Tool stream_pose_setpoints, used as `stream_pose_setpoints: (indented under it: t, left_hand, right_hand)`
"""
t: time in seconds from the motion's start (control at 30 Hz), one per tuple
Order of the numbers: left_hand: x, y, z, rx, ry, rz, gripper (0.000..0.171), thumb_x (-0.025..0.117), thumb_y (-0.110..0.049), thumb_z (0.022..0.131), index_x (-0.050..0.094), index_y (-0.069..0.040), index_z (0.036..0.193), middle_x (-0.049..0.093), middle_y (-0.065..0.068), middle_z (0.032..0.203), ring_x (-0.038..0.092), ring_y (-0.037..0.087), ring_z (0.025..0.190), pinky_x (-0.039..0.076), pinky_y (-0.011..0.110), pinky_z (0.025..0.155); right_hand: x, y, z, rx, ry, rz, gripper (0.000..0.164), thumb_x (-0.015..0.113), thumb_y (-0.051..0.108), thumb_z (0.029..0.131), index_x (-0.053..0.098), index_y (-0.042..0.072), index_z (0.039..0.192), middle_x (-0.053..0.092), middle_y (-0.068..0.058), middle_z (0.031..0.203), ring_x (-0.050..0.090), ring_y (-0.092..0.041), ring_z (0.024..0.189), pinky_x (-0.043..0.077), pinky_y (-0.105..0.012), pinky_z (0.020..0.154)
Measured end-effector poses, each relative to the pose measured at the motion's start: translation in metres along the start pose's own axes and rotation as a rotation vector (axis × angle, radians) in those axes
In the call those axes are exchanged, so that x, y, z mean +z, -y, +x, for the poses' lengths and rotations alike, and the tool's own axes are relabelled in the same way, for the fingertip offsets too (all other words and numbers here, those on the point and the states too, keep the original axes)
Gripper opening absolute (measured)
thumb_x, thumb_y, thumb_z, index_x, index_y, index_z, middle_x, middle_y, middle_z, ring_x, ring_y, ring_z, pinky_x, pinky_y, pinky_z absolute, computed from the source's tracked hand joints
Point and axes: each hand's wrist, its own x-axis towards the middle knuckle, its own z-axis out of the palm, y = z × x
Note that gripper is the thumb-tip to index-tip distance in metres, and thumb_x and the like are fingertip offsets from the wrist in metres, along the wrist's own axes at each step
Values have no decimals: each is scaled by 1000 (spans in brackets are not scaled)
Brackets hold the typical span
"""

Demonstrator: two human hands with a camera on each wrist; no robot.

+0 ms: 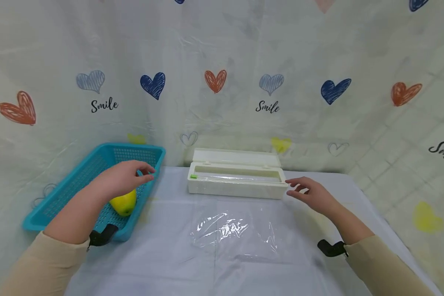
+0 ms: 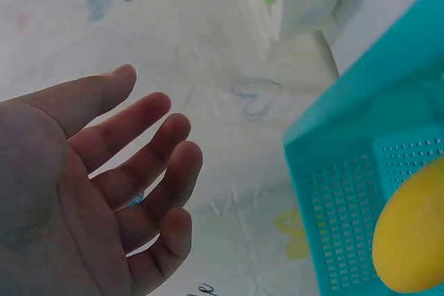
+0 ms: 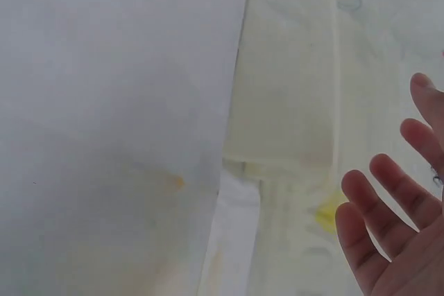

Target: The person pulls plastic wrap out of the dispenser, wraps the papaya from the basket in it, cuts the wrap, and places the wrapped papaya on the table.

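Above the blue plastic basket [image 1: 140, 222] hovers my left hand [image 1: 123, 177], its fingers loosely bent and holding nothing. Inside the basket lies a yellow fruit [image 1: 124, 203], partly hidden by that hand in the head view; its smooth skin also shows in the left wrist view. A white cling film dispenser box [image 1: 237, 190] stands at the back of the table with its lid raised and a roll inside. Close to the box's right end is my right hand [image 1: 312, 195], relaxed with nothing in its grasp. A sheet of clear film [image 1: 233, 230] lies flat before the box.
A white cloth covers the table [image 1: 163, 263]. Behind it hangs a pale curtain [image 1: 229, 123] printed with hearts and the word Smile. The basket takes up the table's left side, and the dispenser box stands near the back edge.
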Motion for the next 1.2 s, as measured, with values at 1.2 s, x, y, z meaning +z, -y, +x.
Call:
stream_pose_setpoints:
  t: [1.2]
  left_hand:
    - [5, 99, 51, -408, 278, -103, 87, 75, -34, 88, 27, 17, 142, 38, 40, 132, 53, 44, 101, 55, 49, 84]
  right_hand:
    - [23, -34, 57, 181, 134, 130, 72, 63, 50, 94, 42, 11, 151, 52, -19, 125, 60, -31, 108, 54, -40, 80]
